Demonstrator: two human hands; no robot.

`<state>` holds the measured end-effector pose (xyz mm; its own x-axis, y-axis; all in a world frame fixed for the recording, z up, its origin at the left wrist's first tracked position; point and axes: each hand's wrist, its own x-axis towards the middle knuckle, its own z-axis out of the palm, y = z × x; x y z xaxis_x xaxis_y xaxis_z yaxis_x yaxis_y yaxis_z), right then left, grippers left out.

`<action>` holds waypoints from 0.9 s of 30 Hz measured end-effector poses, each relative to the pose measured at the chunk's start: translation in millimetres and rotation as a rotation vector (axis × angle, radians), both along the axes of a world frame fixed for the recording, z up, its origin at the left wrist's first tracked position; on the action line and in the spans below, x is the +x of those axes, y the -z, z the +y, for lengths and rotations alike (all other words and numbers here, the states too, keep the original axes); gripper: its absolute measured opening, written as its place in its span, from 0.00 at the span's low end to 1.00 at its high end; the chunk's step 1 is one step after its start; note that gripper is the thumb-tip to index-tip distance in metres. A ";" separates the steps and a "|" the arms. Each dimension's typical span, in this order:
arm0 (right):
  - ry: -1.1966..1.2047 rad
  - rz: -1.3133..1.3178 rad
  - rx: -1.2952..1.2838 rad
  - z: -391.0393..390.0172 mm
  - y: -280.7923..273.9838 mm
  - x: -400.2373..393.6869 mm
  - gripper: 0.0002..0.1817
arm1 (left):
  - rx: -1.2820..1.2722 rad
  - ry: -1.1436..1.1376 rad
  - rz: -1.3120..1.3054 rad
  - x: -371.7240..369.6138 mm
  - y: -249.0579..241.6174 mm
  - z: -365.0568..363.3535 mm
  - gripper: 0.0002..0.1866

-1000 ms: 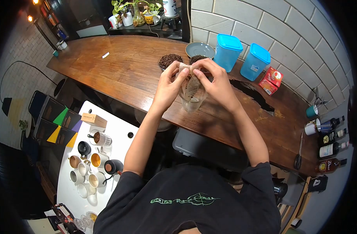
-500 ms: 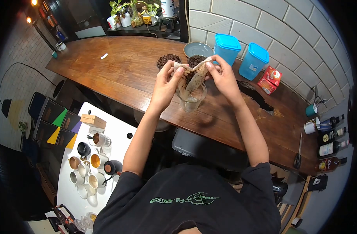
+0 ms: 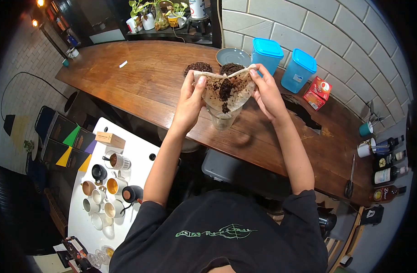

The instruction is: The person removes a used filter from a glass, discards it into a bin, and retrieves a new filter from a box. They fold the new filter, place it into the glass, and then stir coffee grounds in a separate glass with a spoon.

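Note:
A stained paper filter [image 3: 212,96] with dark wet grounds [image 3: 225,90] on it is spread out between my hands. My left hand [image 3: 189,100] pinches its left edge and my right hand [image 3: 266,93] pinches its right edge. Under the filter's lower part stands a clear glass vessel [image 3: 223,122] on the wooden counter [image 3: 149,82]; the filter hides part of its rim. Just behind my hands are two dishes, one of dark brown pieces [image 3: 198,68] and one of dark grounds [image 3: 231,68], the latter partly covered by the filter.
Behind stand a grey plate [image 3: 233,56], two blue-lidded containers [image 3: 266,52] [image 3: 298,70] and a red box [image 3: 317,93]. Scissors [image 3: 349,182] and several bottles [image 3: 390,174] are at the right. The white table [image 3: 140,152] at the lower left holds several cups [image 3: 113,209].
My hands have moved slightly apart and the filter, folded before, is now opened out wide, with its stained inner face and the clump of grounds showing.

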<state>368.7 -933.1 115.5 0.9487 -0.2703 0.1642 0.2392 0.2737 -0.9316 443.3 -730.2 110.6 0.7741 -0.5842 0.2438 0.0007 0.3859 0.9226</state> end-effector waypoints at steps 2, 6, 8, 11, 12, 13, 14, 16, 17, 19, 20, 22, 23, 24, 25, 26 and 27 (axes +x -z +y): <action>0.002 -0.004 0.026 1.4 0.5 0.8 0.07 | 0.081 -0.083 0.002 3.9 6.7 -0.3 0.14; -0.023 -0.016 0.058 -2.4 4.0 4.4 0.07 | 0.051 -0.093 0.034 -0.4 2.3 2.2 0.15; -0.023 -0.023 0.081 -5.5 8.2 5.6 0.07 | 0.021 -0.105 0.062 -3.5 -2.6 5.0 0.16; -0.042 -0.023 0.107 -6.0 9.9 6.7 0.07 | 0.010 -0.093 0.063 -3.7 -2.0 5.8 0.17; -0.044 -0.023 0.113 -4.5 9.9 7.5 0.07 | 0.009 -0.095 0.064 -3.5 -0.8 5.5 0.17; -0.045 -0.023 0.118 -3.8 9.9 7.8 0.07 | 0.010 -0.111 0.076 -3.3 1.0 4.4 0.17; -0.045 -0.024 0.118 -4.7 10.9 8.9 0.07 | 0.011 -0.126 0.087 -2.9 2.1 3.7 0.17; -0.055 -0.023 0.106 -6.8 13.4 11.6 0.07 | 0.020 -0.131 0.075 -3.2 2.8 4.5 0.18; -0.055 -0.024 0.106 -7.0 13.3 11.9 0.07 | 0.029 -0.137 0.064 -3.0 3.2 5.1 0.18; -0.039 -0.017 0.113 -5.9 11.7 12.3 0.07 | 0.074 -0.186 0.030 0.8 11.1 5.6 0.19; -0.039 -0.017 0.114 -5.5 11.6 12.8 0.07 | 0.119 -0.234 -0.005 3.2 15.5 5.9 0.20; -0.034 -0.007 0.104 -4.6 12.0 13.0 0.07 | 0.173 -0.239 -0.096 8.5 21.3 8.6 0.28; -0.035 -0.006 0.105 -4.7 12.8 14.7 0.07 | 0.226 -0.245 -0.187 10.0 23.5 9.7 0.36; -0.044 -0.020 0.096 -4.9 13.2 17.3 0.08 | 0.227 -0.245 -0.187 7.5 21.8 9.2 0.36; -0.053 -0.034 0.087 -4.3 12.7 18.9 0.09 | 0.306 -0.329 -0.279 3.3 18.0 7.9 0.35; -0.053 -0.035 0.086 -3.5 11.5 18.6 0.09 | 0.385 -0.413 -0.372 1.2 15.8 7.1 0.35; -0.088 -0.032 0.060 -0.4 5.8 16.9 0.10 | 0.385 -0.414 -0.372 2.8 17.2 7.4 0.35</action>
